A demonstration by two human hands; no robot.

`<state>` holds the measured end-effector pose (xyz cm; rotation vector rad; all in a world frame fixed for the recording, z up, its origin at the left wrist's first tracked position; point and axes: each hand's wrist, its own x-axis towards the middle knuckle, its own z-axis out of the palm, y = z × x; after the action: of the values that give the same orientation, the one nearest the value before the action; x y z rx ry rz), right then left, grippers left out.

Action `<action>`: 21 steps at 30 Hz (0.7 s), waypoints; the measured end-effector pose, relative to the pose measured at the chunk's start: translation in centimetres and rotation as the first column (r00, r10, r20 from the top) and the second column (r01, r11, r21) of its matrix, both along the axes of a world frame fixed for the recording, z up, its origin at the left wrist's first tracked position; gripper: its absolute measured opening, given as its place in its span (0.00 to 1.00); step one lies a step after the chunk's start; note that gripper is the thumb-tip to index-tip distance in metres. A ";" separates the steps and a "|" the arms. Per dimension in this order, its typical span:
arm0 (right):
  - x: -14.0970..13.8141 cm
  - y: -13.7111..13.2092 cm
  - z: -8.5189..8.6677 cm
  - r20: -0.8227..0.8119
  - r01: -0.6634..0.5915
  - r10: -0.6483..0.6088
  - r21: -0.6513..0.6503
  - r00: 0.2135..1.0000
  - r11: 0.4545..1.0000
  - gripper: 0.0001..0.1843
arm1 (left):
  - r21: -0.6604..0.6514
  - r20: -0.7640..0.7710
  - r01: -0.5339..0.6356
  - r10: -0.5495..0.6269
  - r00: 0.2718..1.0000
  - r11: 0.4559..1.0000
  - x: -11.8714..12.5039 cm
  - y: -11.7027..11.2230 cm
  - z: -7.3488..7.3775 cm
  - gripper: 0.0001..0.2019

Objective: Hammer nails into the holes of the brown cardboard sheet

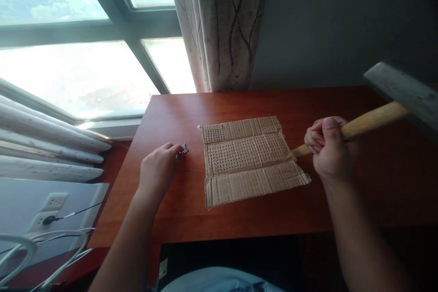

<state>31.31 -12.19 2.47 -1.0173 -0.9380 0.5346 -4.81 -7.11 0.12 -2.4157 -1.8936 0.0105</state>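
My right hand [330, 148] is wrapped around the wooden handle of a hammer [374, 118], raised above the right side of the table. Its big metal head is up at the right edge of the view, and the handle's end reaches towards the cardboard. A creased piece of cardboard [246, 153], punched with rows of small holes, lies flat on the table between my hands. To its left, my left hand [160, 164] rests at a small pile of metal nails [185, 148], fingers curled down and together. Its fingertips are mostly hidden, so what they pinch cannot be made out.
The reddish-brown wooden table [181, 219] has its front edge close to my body. A window [85, 77] and a patterned curtain [226, 27] stand behind it. At the lower left are a wall socket [51, 210] with a plug and loose white cables [78, 242].
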 end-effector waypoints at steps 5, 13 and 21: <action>0.0 -0.1 0.2 -0.011 0.009 -0.009 0.008 1.000 1.000 0.17 | -0.006 -0.035 0.014 -0.015 0.999 1.000 0.3 0.1 0.0 0.14; 0.4 0.0 0.0 -0.028 0.011 -0.010 0.019 1.000 1.000 0.17 | -0.060 -0.090 0.003 -0.008 0.996 0.998 0.9 -0.2 0.2 0.16; 0.3 0.1 -0.1 -0.024 0.017 -0.016 0.027 1.000 1.000 0.17 | 0.069 0.617 0.001 -0.043 0.786 0.998 0.1 0.0 1.8 0.04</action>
<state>31.63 -12.06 2.36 -0.9916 -0.9126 0.5183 -4.71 -7.12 1.90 -2.5954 -2.0250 -0.9498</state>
